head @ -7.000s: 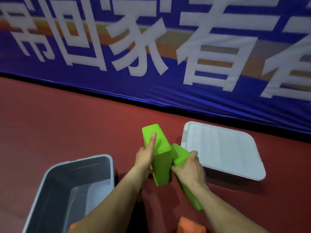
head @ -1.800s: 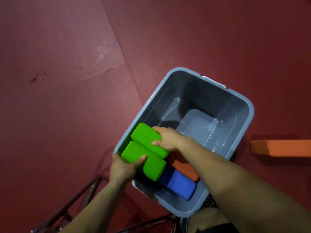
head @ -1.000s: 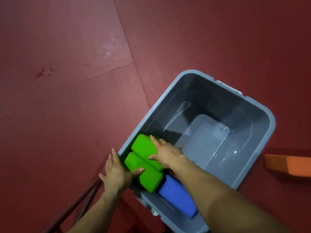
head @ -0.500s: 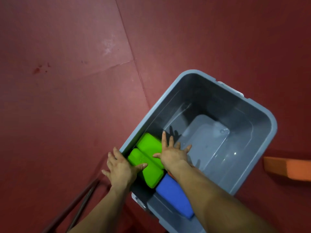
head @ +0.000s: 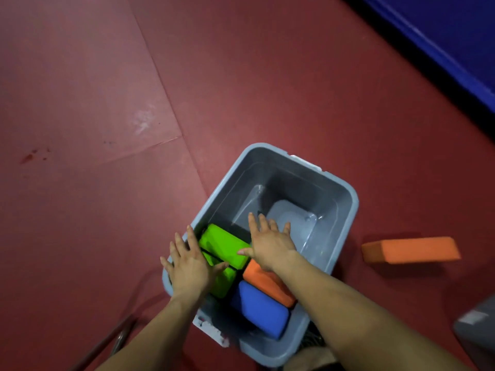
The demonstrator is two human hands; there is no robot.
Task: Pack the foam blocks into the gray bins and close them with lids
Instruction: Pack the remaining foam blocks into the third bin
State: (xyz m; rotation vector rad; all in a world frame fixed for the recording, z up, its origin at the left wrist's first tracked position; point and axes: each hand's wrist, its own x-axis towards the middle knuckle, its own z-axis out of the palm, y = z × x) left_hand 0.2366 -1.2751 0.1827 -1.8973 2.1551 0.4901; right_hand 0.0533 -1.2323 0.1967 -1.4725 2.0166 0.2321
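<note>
hands flat, fingers spread, gripping nothing. left hand (head: 187, 266) on near green block (head: 224, 283) and bin (head: 351, 199) rim; right hand (head: 270, 245) touching far green block (head: 222, 242). orange block (head: 265, 285), blue block (head: 259, 309) at bin's near end.

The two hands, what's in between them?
Two green foam blocks lie side by side in the gray bin between the left hand and right hand, in the head view.

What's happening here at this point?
A person is packing foam blocks into a gray bin. The left hand and right hand are flat, fingers spread, at the two green blocks inside, next to an orange block and a blue block. A second orange block lies on the floor outside; the bin has no lid on.
</note>
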